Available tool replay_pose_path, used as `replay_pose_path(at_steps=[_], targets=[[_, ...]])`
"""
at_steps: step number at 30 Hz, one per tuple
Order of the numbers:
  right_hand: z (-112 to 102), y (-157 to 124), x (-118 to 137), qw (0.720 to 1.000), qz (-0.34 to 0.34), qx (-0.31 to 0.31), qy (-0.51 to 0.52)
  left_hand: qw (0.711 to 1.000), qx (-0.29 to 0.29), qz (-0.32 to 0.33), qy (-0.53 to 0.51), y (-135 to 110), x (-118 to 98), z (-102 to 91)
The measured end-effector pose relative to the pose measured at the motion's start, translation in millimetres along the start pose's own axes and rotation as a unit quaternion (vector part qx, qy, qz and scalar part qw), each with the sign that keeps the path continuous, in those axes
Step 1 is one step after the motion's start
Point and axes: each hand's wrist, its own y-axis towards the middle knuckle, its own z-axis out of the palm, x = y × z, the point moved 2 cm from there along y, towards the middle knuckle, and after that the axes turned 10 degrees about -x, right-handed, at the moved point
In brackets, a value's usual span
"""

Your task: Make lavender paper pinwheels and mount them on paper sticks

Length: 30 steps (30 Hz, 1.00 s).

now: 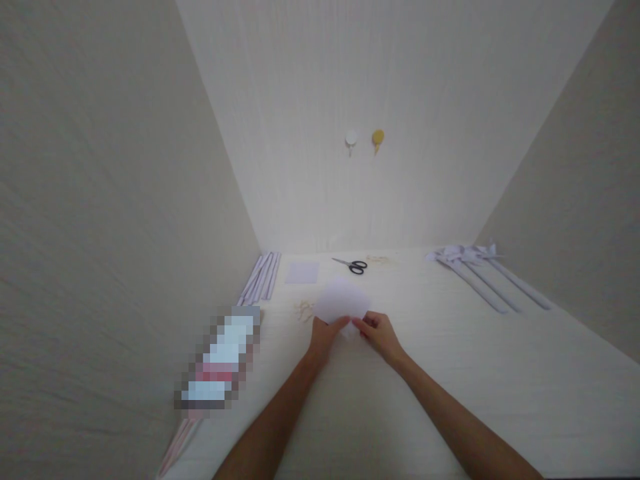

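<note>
A pale lilac sheet of paper [342,299] is held a little above the white table, with one corner toward me. My left hand [326,333] grips its near left edge, thumb on top and the other fingers hidden beneath. On the near right side my right hand [377,330] pinches the paper close to the same corner, its fingers curled. The two thumbs almost meet there. Just left of the sheet lie several thin beige strands [304,310]. Beyond it rest scissors [354,266] with black handles, their blades pointing left.
A flat lilac square [302,272] and several rolled paper sticks [261,277] lie at the back left. Paper pinwheel-like pieces on sticks [465,257] lie at the back right. A pixelated device [223,360] stands left. Two hooks, white [351,138] and yellow [378,137], are on the wall.
</note>
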Motion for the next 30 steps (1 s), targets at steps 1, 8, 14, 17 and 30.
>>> replay_pose_path(at_steps=[1, 8, 14, 17, 30], targets=[[1, -1, 1, 1.0, -0.008, 0.018, -0.014, 1.0, -0.008, 0.001, -0.003, 1, 0, -0.3], [4, -3, 7, 0.993, -0.048, 0.074, -0.076, 0.998, -0.058, -0.028, -0.026, 5, 3, -1.9], [4, -4, 7, 0.99, -0.061, 0.091, -0.094, 0.996, -0.064, -0.029, -0.051, 7, 7, -3.1], [5, -3, 6, 0.988, -0.072, 0.095, -0.097, 0.996, -0.064, -0.035, -0.045, 8, 8, -3.1], [5, -5, 8, 0.985, -0.095, 0.104, -0.095, 0.996, -0.082, -0.034, -0.032, 6, 10, -3.9]])
